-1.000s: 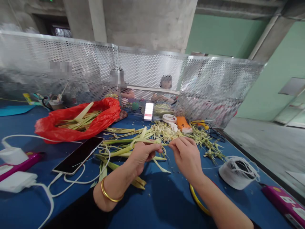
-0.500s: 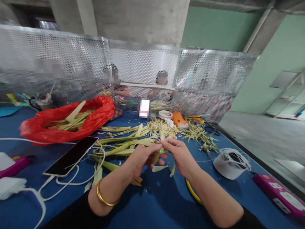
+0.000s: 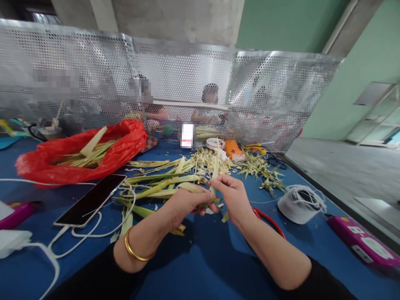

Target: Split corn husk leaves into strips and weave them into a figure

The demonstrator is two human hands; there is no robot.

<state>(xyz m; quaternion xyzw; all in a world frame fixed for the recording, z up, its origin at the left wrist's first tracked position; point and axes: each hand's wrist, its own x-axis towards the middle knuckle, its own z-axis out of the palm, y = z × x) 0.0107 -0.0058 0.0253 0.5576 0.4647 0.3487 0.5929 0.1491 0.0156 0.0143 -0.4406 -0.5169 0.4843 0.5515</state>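
Note:
Close together over the blue table (image 3: 200, 258), my hands work on pale green leaf strips that resemble corn husk. My left hand (image 3: 190, 202) is closed around a folded bundle of leaf (image 3: 190, 187), its fingers curled underneath. Thumb and forefinger of my right hand (image 3: 230, 193) pinch a narrow leaf strip (image 3: 216, 164) that stands up from the grip. Where the strip meets the bundle is hidden by my fingers. Several long leaves (image 3: 159, 191) lie left of my hands. Behind them is a heap of shredded pale leaf bits (image 3: 203, 160).
A red plastic bag (image 3: 75, 175) of leaves, a phone (image 3: 90, 202) and white cables lie left. Right are a white string spool (image 3: 293, 208), a purple case (image 3: 362, 241) and a red curved handle (image 3: 271, 223). Perforated metal panels (image 3: 184, 62) stand behind, with people beyond.
The narrow strip now stands higher above my right hand. My left hand has turned over more, with its back upward. A red handle shows by my right forearm, where a yellow one showed earlier.

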